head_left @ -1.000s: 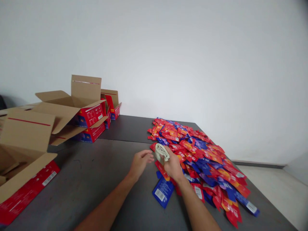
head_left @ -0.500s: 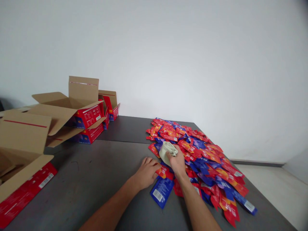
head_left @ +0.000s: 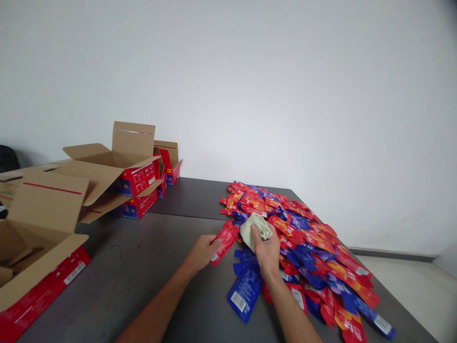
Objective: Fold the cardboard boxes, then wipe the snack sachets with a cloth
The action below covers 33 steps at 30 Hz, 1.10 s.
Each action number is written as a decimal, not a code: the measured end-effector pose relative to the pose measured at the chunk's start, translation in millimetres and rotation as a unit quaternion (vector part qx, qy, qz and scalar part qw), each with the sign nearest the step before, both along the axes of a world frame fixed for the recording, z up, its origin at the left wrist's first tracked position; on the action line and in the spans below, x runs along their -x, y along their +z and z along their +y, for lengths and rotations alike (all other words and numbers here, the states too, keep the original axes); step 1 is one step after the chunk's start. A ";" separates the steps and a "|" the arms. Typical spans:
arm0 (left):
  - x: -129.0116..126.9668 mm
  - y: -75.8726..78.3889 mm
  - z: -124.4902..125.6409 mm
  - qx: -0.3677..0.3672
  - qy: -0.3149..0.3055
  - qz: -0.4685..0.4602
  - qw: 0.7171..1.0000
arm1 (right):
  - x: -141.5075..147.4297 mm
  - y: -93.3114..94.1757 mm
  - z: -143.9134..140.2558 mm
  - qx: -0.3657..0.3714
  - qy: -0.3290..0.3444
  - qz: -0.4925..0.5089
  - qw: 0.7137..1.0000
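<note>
A flat red foil sachet [head_left: 224, 242] with a white barcode label is pinched at its lower end between the thumb and fingers of the left hand [head_left: 200, 252], and it is held tilted just above the dark grey tabletop [head_left: 143, 271], at the near left edge of the large heap of red and blue foil sachets [head_left: 300, 238]. A crumpled pale green cloth [head_left: 255, 228] is gripped in the closed right hand [head_left: 267, 250], which hovers over the heap's near edge, just beside the lifted sachet. A blue sachet with a white label [head_left: 244, 293] lies flat on the table below the right wrist. Several open brown cardboard boxes with red printed sides [head_left: 117, 176] stand well apart at the far left. For a clean wipe, the sachet would best be kept taut by its corner, presented flat to the cloth, and stroked along its whole face without loosening the pinch; neighbouring sachets should be left undisturbed.
</note>
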<state>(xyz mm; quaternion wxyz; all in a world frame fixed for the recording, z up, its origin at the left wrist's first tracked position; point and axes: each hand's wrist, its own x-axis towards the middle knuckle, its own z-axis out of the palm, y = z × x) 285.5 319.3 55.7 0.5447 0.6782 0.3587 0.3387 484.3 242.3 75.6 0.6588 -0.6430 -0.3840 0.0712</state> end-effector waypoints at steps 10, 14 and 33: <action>-1.5 24.8 -6.9 0.249 -0.070 -0.324 0.910 | 36.6 -17.8 -5.6 -0.052 0.207 -0.314 0.925; -7.1 14.8 -1.7 0.287 -0.041 -0.345 0.893 | 44.9 -25.5 -4.3 -0.023 0.218 -0.387 0.896; -13.1 5.9 -12.9 0.287 -0.103 -0.362 0.881 | 38.8 -14.3 -10.1 -0.013 0.160 -0.420 0.893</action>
